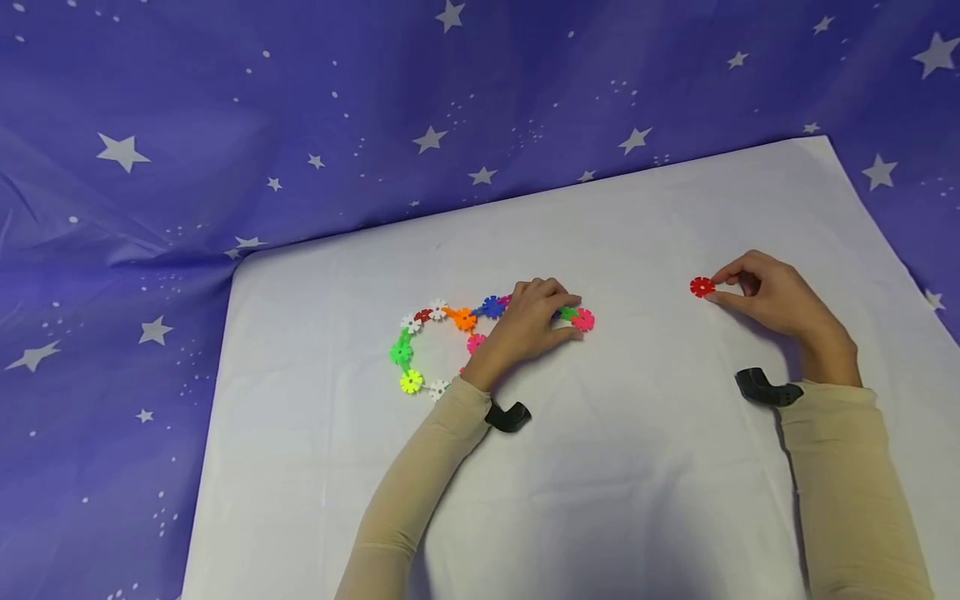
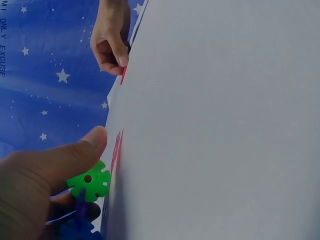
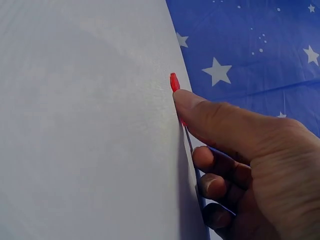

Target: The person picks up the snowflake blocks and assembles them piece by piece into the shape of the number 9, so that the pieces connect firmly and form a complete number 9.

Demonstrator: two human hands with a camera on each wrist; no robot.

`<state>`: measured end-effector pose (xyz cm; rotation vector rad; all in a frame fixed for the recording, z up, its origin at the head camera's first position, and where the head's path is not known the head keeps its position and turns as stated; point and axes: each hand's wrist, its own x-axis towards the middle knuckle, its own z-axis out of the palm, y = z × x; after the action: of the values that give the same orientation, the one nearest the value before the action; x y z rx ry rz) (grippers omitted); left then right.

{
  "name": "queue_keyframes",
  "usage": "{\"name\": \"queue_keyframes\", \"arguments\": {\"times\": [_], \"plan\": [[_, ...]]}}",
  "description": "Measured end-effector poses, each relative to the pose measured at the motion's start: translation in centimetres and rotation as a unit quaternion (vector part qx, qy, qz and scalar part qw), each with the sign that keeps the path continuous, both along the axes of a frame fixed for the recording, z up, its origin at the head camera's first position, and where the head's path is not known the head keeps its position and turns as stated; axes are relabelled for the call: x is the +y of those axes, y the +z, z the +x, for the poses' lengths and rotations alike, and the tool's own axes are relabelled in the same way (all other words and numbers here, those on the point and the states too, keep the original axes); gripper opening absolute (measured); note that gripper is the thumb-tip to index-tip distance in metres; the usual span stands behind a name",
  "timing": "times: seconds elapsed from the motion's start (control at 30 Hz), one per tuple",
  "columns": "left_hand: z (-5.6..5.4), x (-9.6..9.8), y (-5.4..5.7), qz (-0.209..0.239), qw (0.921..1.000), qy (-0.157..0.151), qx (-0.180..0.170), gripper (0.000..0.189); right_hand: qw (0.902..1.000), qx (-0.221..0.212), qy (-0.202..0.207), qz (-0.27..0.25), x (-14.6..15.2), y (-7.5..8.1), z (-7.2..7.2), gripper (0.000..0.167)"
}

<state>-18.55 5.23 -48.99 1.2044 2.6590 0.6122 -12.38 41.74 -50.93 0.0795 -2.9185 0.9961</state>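
Coloured snowflake-shaped plastic discs are linked into a ring with a row running off to the right, here at a blue disc (image 1: 492,307). My left hand (image 1: 534,315) lies over that row and hides part of it. In the left wrist view a green disc (image 2: 90,180) stands by the left thumb, with the fingers loosely bent behind it. The row ends in a pink disc (image 1: 583,319), just beyond the left fingertips. Farther right, my right hand (image 1: 772,296) pinches a single red disc (image 1: 702,287) between thumb and forefinger, apart from the row.
A white cloth (image 1: 600,467) covers the table. Behind and beside it hangs a purple-blue sheet (image 1: 360,100) with white stars. A black curved device (image 1: 510,417) sits at the left wrist, and a similar black device (image 1: 767,388) at the right wrist.
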Motion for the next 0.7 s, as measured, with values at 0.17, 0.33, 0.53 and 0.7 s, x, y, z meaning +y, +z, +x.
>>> {"name": "queue_keyframes", "arguments": {"times": [0.17,0.33,0.53,0.7], "plan": [[0.1,0.0,-0.4,0.010,0.9999,-0.013,0.000,0.048,1.0000,-0.004,0.001,0.000,-0.4,0.1,-0.2,0.030],[0.1,0.1,-0.6,0.012,0.9998,-0.015,0.006,0.045,0.9999,-0.009,0.010,0.000,-1.0,0.3,-0.4,0.030],[0.0,0.1,-0.9,0.028,0.9995,-0.016,-0.005,0.042,0.9983,-0.054,-0.002,-0.020,-1.8,1.1,-0.3,0.025],[-0.1,-0.1,-1.0,0.047,0.9986,-0.016,-0.020,0.041,0.9962,-0.007,0.058,-0.064,-4.9,1.8,-0.8,0.013]]}}
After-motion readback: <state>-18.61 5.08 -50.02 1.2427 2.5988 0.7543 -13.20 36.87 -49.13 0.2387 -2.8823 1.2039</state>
